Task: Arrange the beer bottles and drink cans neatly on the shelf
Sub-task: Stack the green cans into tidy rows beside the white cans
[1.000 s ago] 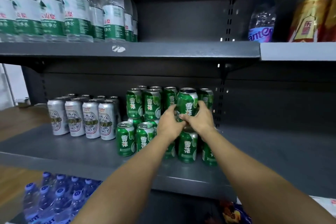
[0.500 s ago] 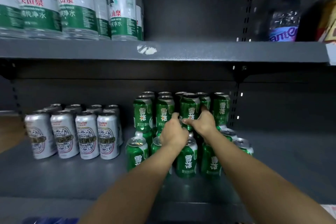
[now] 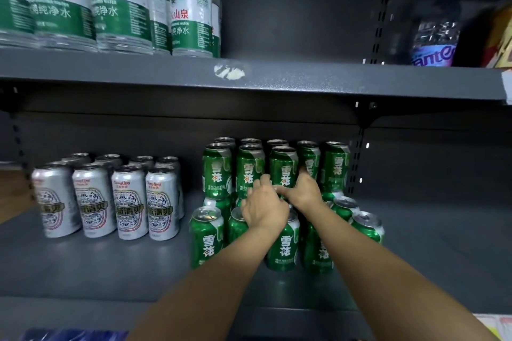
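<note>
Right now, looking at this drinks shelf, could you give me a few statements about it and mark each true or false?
1. Both hands hold an upper-tier green can. True: the left hand and right hand meet at its base.
2. The silver cans are stacked in two tiers. False: one tier only.
3. The water bottles stand on the upper shelf. True.
4. The silver cans stand right of the green ones. False: they stand left.
</note>
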A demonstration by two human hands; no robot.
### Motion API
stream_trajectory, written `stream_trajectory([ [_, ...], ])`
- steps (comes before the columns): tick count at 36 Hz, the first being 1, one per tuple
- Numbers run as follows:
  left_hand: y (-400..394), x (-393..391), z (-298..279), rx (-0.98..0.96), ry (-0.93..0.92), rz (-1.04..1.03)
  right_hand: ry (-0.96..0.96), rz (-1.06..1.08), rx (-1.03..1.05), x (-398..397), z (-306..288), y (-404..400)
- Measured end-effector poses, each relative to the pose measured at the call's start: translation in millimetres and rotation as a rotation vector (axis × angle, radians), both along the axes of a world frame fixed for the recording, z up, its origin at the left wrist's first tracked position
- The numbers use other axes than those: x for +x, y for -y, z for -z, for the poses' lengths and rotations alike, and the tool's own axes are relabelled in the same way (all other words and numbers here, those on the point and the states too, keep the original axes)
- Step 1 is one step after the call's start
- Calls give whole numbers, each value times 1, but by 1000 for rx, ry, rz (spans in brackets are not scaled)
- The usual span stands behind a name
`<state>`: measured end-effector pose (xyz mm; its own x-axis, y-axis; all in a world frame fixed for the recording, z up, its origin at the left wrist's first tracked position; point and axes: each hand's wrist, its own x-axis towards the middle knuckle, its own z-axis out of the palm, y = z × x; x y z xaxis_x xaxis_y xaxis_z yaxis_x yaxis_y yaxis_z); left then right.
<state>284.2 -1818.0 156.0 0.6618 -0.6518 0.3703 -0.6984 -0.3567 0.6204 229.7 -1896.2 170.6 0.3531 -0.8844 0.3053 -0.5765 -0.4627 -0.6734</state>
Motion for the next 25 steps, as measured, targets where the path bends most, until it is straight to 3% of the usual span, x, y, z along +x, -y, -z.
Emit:
stream_trajectory([
  [10,-6,-7,-2,3,-18,-20,-65,-4,-67,-17,3,-2],
  [17,-7,-27,-1,-110,135,7,134,307,-247,-88,3,4],
  [22,6,-52,3,-21,217,103,187,276,-129,-144,33,12],
  [25,11,-63,5,41,259,122,233,177,57,-162,50,9],
])
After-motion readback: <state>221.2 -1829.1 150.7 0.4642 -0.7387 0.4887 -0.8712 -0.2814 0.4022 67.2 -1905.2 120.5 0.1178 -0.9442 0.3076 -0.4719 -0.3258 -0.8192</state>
